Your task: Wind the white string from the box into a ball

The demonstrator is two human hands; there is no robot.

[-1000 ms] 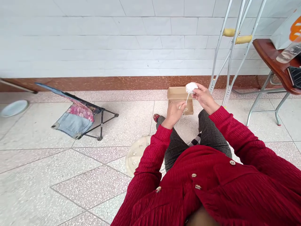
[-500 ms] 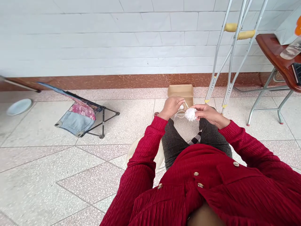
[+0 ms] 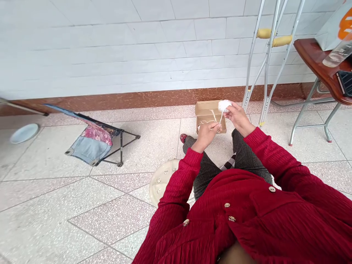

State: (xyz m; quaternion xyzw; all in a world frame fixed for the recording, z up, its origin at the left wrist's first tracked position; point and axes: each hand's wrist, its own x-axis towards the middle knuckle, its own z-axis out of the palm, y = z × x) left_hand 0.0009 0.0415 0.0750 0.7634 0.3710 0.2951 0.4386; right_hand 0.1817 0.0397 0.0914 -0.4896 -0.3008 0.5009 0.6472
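Observation:
My right hand [image 3: 237,116] grips a fluffy white pompom [image 3: 224,105] from its right side, raised over the back of an open cardboard box [image 3: 208,107]. From the pompom a white cord [image 3: 221,117] runs down to my left hand [image 3: 207,134], whose thumb and forefinger pinch it. Inside the box lie more pale cord pieces [image 3: 213,114], partly hidden behind my left hand. The box stands on the floor in front of my feet.
A folding stool [image 3: 90,141] with a cloth seat stands to the left. Metal crutches [image 3: 265,73] lean on the wall at right, beside a brown table [image 3: 316,62] holding a bottle [image 3: 337,55]. A pale round object [image 3: 162,179] rests by my left leg; a white basin [image 3: 24,133] lies far left.
My right hand has lifted the pompom up and away, while my left hand has come down and nearer with the cord. More of the box and its contents now shows.

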